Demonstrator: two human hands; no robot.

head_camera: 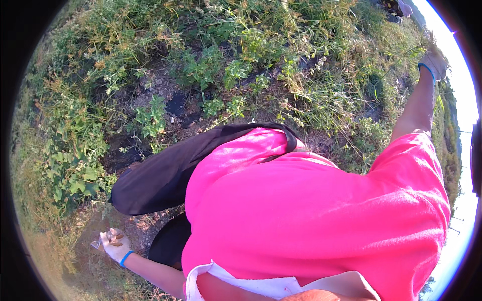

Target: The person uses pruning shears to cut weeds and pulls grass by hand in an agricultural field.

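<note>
My left hand (115,244), in a pale work glove with a blue cuff, is low at the left beside my bent legs. Its fingers are curled around a small hand tool (96,244); a greyish, metallic-looking end shows beyond the fingers, too blurred to name more exactly. At the far upper right, my right arm is stretched out. My right hand (435,66), gloved the same way, grips a bunch of pulled weeds (431,43) whose thin stems stick out past the fingers. Most of the grip is hidden.
Weeds and tall grass (324,94) cover the ground. Leafy green plants (203,67) grow among them, with patches of bare soil (154,88) and dark sheeting (176,103). My dark trousers (158,173) are close to the plants. Part of what seems another person (393,6) shows at the top right.
</note>
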